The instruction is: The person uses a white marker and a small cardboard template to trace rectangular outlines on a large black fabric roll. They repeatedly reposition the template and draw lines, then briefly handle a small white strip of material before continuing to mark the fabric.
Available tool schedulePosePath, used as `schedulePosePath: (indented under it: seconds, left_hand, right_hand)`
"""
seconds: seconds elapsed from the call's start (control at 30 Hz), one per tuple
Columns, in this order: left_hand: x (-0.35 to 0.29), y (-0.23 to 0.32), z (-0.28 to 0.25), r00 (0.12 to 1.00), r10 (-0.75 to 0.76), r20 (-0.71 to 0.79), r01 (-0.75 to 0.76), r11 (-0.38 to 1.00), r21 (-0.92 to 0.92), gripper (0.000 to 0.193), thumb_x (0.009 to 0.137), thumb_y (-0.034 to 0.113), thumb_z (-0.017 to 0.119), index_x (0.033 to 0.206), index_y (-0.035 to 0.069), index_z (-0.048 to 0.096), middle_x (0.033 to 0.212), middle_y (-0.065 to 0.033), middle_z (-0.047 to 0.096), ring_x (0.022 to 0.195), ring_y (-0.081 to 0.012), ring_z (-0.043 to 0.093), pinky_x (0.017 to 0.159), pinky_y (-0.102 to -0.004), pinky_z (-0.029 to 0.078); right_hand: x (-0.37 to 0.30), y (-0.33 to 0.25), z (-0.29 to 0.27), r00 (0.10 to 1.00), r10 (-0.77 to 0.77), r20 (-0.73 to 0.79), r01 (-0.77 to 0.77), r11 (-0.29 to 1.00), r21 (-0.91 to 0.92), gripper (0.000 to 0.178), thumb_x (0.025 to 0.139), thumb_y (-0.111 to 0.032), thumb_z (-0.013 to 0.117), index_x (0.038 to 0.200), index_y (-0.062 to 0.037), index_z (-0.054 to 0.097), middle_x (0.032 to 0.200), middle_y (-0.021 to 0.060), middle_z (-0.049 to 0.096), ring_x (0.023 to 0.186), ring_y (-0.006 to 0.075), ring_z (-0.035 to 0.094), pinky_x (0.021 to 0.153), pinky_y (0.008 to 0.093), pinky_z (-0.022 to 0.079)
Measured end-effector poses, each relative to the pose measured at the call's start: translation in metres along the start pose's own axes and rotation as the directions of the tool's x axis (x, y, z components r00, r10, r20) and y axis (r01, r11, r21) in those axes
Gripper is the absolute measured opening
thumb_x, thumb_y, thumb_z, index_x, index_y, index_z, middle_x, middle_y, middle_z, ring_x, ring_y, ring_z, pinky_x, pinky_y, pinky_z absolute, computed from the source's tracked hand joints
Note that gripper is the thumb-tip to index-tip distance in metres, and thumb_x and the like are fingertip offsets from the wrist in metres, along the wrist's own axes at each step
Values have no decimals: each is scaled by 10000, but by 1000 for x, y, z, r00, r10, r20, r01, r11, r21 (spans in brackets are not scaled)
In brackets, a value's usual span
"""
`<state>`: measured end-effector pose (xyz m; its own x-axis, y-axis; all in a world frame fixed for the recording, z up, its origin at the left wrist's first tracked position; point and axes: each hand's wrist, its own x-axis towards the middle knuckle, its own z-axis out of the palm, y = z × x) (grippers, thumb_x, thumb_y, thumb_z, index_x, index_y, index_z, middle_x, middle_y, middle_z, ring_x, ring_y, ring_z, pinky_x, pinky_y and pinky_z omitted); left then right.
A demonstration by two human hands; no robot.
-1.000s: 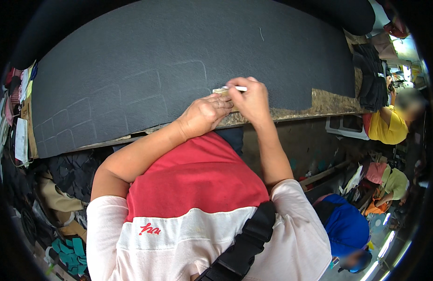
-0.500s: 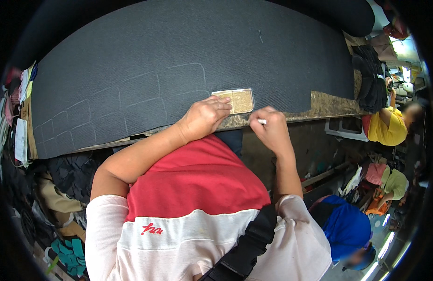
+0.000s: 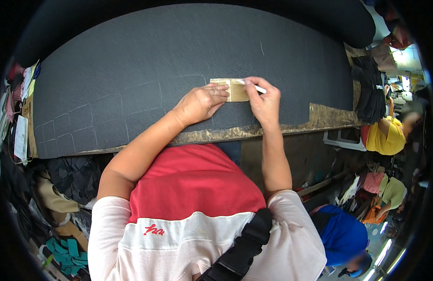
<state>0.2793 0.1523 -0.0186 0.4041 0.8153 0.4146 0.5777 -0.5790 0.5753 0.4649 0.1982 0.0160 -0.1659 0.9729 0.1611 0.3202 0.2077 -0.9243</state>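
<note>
While the left hand [image 3: 201,102] presses flat, fingers spread, on a tan rectangular cardboard template [image 3: 231,89], the right hand [image 3: 264,99] pinches a thin white chalk stick [image 3: 254,86] on dark grey fabric [image 3: 179,56]

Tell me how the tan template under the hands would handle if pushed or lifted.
The tan template lies flat and thin, so probably light and fairly stiff, like card. The left hand presses it onto the dark sheet, suggesting it slides easily. The right hand holds a white marker at its edge.
</note>
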Motion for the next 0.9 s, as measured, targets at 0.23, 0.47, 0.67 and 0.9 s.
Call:
schedulePosePath:
  seconds: [0.23, 0.47, 0.67, 0.9]
  left_hand:
    - [2, 3, 1, 997, -8, -77, 8, 1000, 9, 191, 759, 43, 636, 944, 20, 677, 1028, -119, 656, 1030, -254, 603, 915, -357, 484]
    - [1, 2, -3, 996, -65, -67, 60, 995, -76, 193, 727, -1, 658, 918, 11, 683, 1007, -139, 664, 990, -279, 627, 923, -372, 480]
    - [1, 0, 0, 995, -61, -82, 54, 995, -85, 163, 725, -4, 666, 887, 10, 684, 984, -128, 674, 1004, -261, 631, 932, -378, 476]
    - [0, 0, 2, 994, -60, -88, 55, 997, -56, 133, 740, 29, 664, 870, 8, 685, 991, -101, 677, 1041, -230, 616, 941, -364, 471]
  right_hand:
    - [22, -4, 36, 980, -108, 167, 133, 980, -149, 170, 813, -171, 639, 885, -31, 703, 803, 151, 673, 717, 244, 646, 663, 344, 507]
    - [29, -6, 38, 956, -38, 290, 132, 941, -312, 172, 790, -205, 624, 869, -82, 714, 803, 150, 667, 774, 278, 637, 714, 385, 506]
    - [40, 0, -4, 991, 64, 114, -18, 929, -369, 188, 755, -172, 594, 786, -9, 682, 743, 175, 662, 664, 309, 646, 644, 369, 504]
    - [26, 8, 0, 999, -44, 20, 48, 899, -435, 169, 773, -117, 572, 770, 34, 649, 716, 204, 640, 642, 329, 638, 603, 381, 492]
